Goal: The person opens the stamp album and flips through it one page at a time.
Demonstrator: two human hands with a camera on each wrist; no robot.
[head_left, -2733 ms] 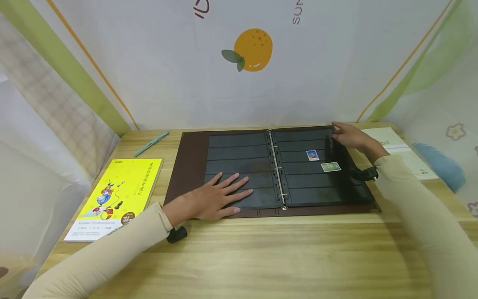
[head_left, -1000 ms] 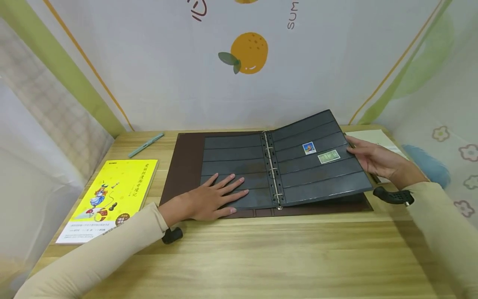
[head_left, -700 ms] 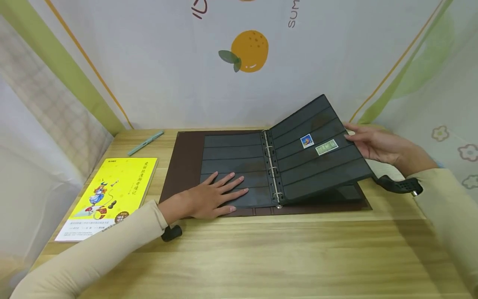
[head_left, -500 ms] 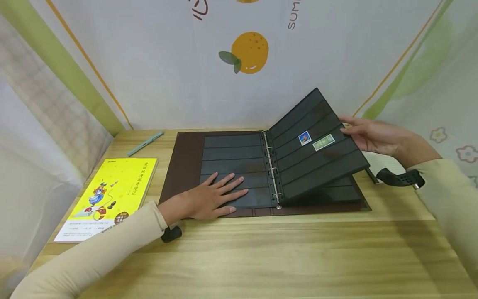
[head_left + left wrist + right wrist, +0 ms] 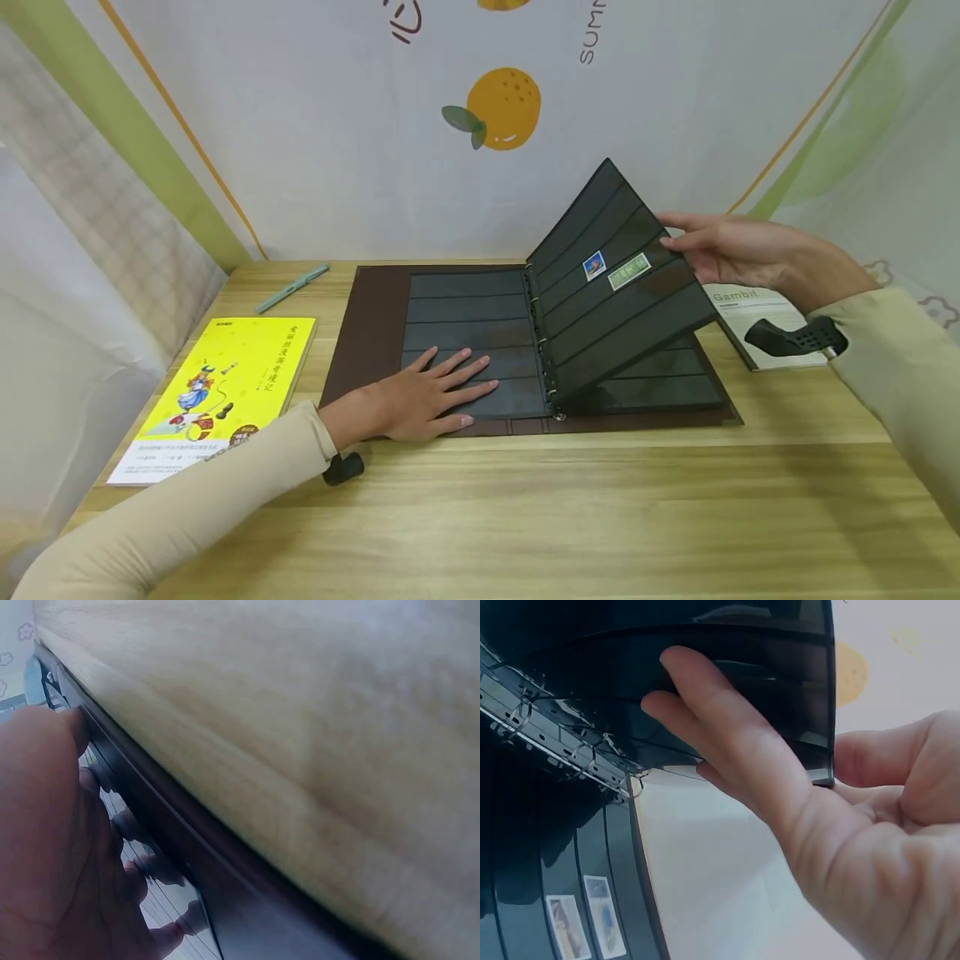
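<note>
Stamp album (image 5: 375, 333) lies open flat on wooden table (image 5: 525, 517), brown cover, ring spine (image 5: 542, 333) down the middle. Right hand (image 5: 738, 250) at about 2 o'clock from the spine pinches the outer edge of a black page (image 5: 622, 283): thumb on the near face, fingers (image 5: 727, 727) spread straight behind the sheet, per right wrist view. Page is lifted, tilted up off the right stack and hinged on the rings, free edge toward 1 o'clock. Two stamps sit in its upper pocket rows, a blue stamp (image 5: 594, 265) and just at its 3 o'clock a green stamp (image 5: 628, 272). More black pages lie flat under it.

Left hand (image 5: 420, 400) at 8 o'clock from the spine lies flat on the left page (image 5: 465, 317), palm down, fingers straight and spread, gripping nothing; left wrist view shows fingertips (image 5: 161, 866) touching the dark sheet by the cover edge.

Yellow book (image 5: 225, 392) at 9 o'clock of the album, well apart from it. Green pen (image 5: 291, 288) at 10 o'clock near the back wall. White booklet (image 5: 765, 321) at 3 o'clock, just beside the album cover, below the right hand. Black wrist straps on both cream sleeves
</note>
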